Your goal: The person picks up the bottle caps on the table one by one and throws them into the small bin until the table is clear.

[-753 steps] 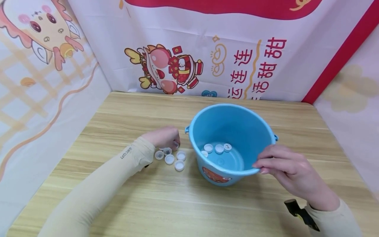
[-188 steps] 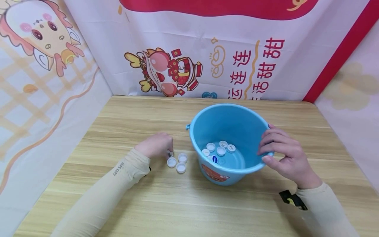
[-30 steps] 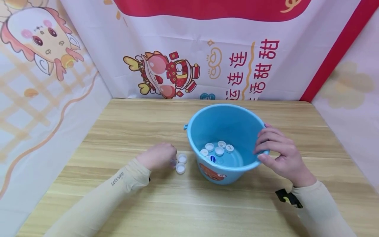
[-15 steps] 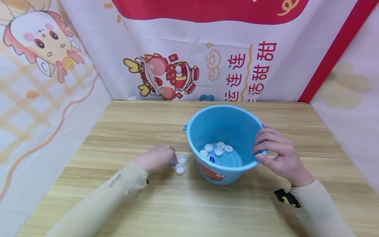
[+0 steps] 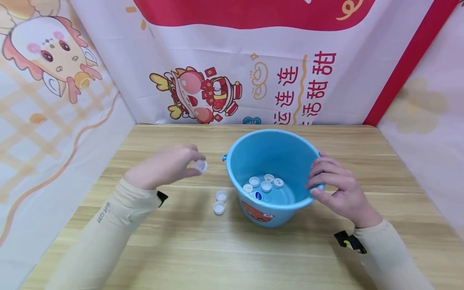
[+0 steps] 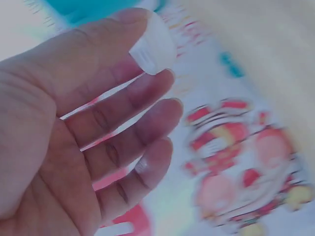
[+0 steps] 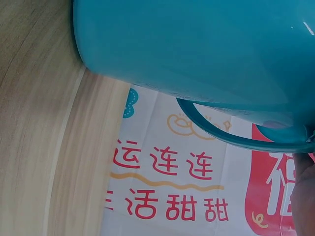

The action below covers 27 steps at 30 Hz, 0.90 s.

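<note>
My left hand (image 5: 163, 166) is raised above the table, left of the blue bucket (image 5: 286, 212), and pinches a white bottle cap (image 5: 201, 165) between thumb and fingertip. In the left wrist view this cap (image 6: 156, 44) is at the fingertips, with the other fingers spread loosely. On the right, my right hand (image 5: 337, 187) grips the bucket's rim, its fingers over the edge and thumb outside. Several white caps (image 5: 266, 186) lie on the bucket's bottom, one with a blue print (image 5: 258, 195). Two more caps (image 5: 219, 208) lie on the table beside the bucket.
The bucket stands on a wood-grain table (image 5: 232, 257). A printed cloth (image 5: 203, 44) hangs behind the table, and others flank its sides. In the right wrist view the bucket's handle (image 7: 231, 137) hangs at the far side.
In the last half second my left hand has lifted a cap off the table and moved up and left. Earlier, more caps lay on the table and fewer in the bucket. My right hand stays on the rim.
</note>
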Each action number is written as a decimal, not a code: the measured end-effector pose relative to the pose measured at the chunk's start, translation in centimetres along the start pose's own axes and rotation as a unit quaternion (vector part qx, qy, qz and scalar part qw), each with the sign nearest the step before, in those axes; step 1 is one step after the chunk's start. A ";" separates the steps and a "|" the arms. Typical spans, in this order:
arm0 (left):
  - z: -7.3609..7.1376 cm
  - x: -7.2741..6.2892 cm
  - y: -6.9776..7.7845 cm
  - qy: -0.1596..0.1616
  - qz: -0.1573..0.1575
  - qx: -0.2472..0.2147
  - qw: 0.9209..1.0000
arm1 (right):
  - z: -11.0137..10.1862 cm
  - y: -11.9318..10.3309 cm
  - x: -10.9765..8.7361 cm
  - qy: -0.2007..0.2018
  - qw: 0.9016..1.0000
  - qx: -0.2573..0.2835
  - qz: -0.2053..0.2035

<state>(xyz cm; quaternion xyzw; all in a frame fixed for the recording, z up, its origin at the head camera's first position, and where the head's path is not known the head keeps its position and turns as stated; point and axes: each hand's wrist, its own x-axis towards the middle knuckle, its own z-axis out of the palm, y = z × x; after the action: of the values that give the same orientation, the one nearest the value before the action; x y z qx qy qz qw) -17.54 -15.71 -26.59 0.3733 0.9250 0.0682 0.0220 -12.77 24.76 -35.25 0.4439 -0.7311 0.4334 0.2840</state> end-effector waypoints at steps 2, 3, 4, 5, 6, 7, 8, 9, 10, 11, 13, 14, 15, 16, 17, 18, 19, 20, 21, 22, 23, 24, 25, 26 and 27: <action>-2.0 0.1 1.0 0.031 0.012 0.018 0.999 | 0.0 0.0 0.0 0.000 1.000 -0.003 -0.001; -2.9 0.3 1.6 0.048 0.023 0.030 0.998 | 0.0 0.0 0.1 0.000 1.000 -0.005 -0.002; -3.9 0.4 2.2 0.063 0.036 0.038 0.997 | 0.1 0.0 0.1 0.000 1.000 -0.007 -0.003; -4.8 0.5 2.8 0.078 0.050 0.045 0.995 | 0.1 0.0 0.1 0.000 1.000 -0.008 -0.005; -5.6 0.7 3.4 0.093 0.063 0.051 0.992 | 0.1 0.0 0.1 0.001 1.000 -0.009 -0.006; -6.4 0.8 4.1 0.105 0.073 0.055 0.990 | 0.1 0.0 0.1 0.000 1.000 -0.010 -0.005; -7.2 1.0 4.7 0.118 0.085 0.060 0.988 | 0.1 0.0 0.1 0.000 1.000 -0.010 -0.004; -7.9 1.3 5.4 0.128 0.098 0.062 0.985 | 0.1 0.0 0.1 0.000 1.000 -0.008 -0.003; -8.5 1.5 6.0 0.136 0.109 0.063 0.983 | 0.0 0.0 0.1 0.000 1.000 -0.006 -0.003; -9.1 1.9 6.6 0.141 0.119 0.065 0.981 | 0.0 0.0 0.1 0.000 1.000 -0.005 -0.002; -10.0 2.6 7.7 0.141 0.135 0.067 0.978 | 0.0 -0.1 0.0 -0.001 1.000 -0.003 0.000; -10.3 3.0 8.2 0.139 0.142 0.067 0.978 | 0.0 -0.1 0.0 -0.001 1.000 -0.003 0.001; -10.6 3.5 8.6 0.136 0.146 0.065 0.978 | 0.0 -0.1 0.0 -0.001 1.000 -0.003 0.001; -10.8 3.9 8.9 0.133 0.149 0.063 0.978 | 0.0 0.0 0.0 -0.001 1.000 -0.004 0.000; -11.0 4.3 9.3 0.130 0.151 0.060 0.978 | -0.1 0.0 0.0 -0.001 1.000 -0.005 0.000; -11.2 4.7 9.6 0.126 0.152 0.058 0.979 | -0.1 0.0 -0.1 0.000 1.000 -0.005 0.000; -11.3 5.0 9.8 0.125 0.155 0.055 0.978 | -0.1 0.0 -0.1 0.000 1.000 -0.005 0.000; -11.4 5.4 10.1 0.124 0.158 0.055 0.978 | -0.1 0.0 -0.1 -0.001 1.000 -0.006 0.000; -11.5 5.7 10.3 0.121 0.159 0.052 0.978 | -0.1 0.0 -0.1 -0.001 1.000 -0.006 0.001; -11.5 6.0 10.5 0.119 0.160 0.053 0.979 | -0.1 0.0 -0.1 -0.001 1.000 -0.006 0.002; -11.5 6.3 10.6 0.116 0.162 0.051 0.979 | -0.1 0.0 -0.1 -0.002 1.000 -0.005 0.003; -11.5 6.6 10.7 0.114 0.165 0.049 0.978 | -0.1 0.0 -0.1 -0.003 1.000 -0.005 0.003; -11.4 6.9 10.8 0.114 0.167 0.047 0.978 | -0.1 0.0 -0.1 -0.003 1.000 -0.006 0.004; -11.4 7.1 11.0 0.110 0.165 0.044 0.979 | -0.2 0.0 -0.1 -0.004 1.000 -0.006 0.004; -11.3 7.4 11.0 0.108 0.165 0.041 0.980 | -0.2 0.0 -0.1 -0.004 1.000 -0.005 0.004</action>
<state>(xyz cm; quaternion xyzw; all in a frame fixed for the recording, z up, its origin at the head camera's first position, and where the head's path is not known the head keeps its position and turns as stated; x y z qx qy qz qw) -16.29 -4.00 -13.71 0.5115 0.8497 0.0733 -0.1050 -12.74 24.96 -35.26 0.4412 -0.7365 0.4286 0.2815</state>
